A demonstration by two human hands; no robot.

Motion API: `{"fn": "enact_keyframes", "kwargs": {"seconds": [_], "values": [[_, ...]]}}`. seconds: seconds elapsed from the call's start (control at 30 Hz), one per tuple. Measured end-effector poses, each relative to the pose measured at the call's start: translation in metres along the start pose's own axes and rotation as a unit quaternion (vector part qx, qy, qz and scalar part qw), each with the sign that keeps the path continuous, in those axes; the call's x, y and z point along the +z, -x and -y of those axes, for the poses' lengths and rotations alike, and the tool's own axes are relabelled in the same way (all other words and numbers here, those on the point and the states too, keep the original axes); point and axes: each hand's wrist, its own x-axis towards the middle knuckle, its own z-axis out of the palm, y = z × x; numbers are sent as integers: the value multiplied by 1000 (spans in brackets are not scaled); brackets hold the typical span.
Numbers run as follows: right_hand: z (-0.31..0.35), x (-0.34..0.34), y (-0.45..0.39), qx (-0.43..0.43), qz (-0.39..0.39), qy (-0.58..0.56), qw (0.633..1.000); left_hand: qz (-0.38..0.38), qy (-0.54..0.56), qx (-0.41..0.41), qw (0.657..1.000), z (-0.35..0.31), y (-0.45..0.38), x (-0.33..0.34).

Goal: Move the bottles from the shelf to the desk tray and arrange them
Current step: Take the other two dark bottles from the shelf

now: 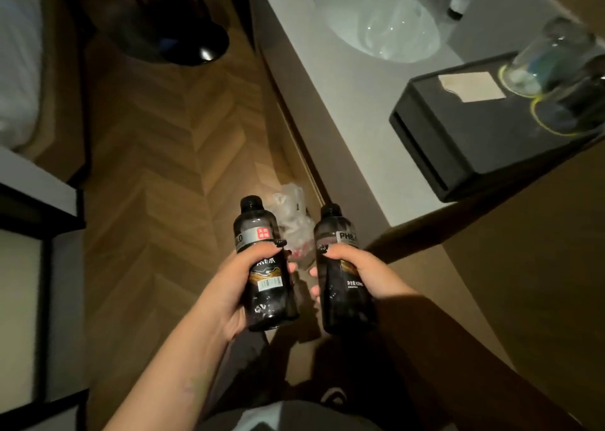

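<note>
I hold two dark plastic bottles upright over the wooden floor, low in the middle of the head view. My left hand (229,286) grips the left bottle (262,234), which has a black cap, a grey band and a barcode label. My right hand (357,273) grips the right bottle (337,227), whose grey band reads "PH". The two bottles are a little apart. A black tray (451,142) sits on the pale counter at the right, with two upturned glasses (553,60) on its far end.
The pale counter (327,80) runs up the right side and holds a white basin (386,17). A crumpled plastic bag (291,214) lies on the herringbone floor beyond the bottles. A dark round base (183,37) stands at upper left. A black-framed shelf (39,208) is at the left.
</note>
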Motion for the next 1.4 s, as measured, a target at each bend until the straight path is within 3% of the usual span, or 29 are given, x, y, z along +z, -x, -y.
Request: {"fn": "enact_keyframes", "kwargs": {"seconds": [0.1, 0.27, 0.5, 1.07, 1.4], "values": [[13, 48, -33, 17, -10, -14, 1000, -20, -35, 0, 999, -48, -9, -29], [29, 114, -78, 1, 45, -31, 998, -65, -56, 2, 996, -124, -20, -72], [84, 183, -127, 8, 55, 0, 998, -66, -32, 43, 996, -204, -49, -97], [286, 262, -274, 41, 87, 86, 992, -99, 33, 32, 994, -387, -189, -56], [390, 318, -348, 12, 88, 52, 995, -89, 22, 22, 996, -515, -265, -41]]}}
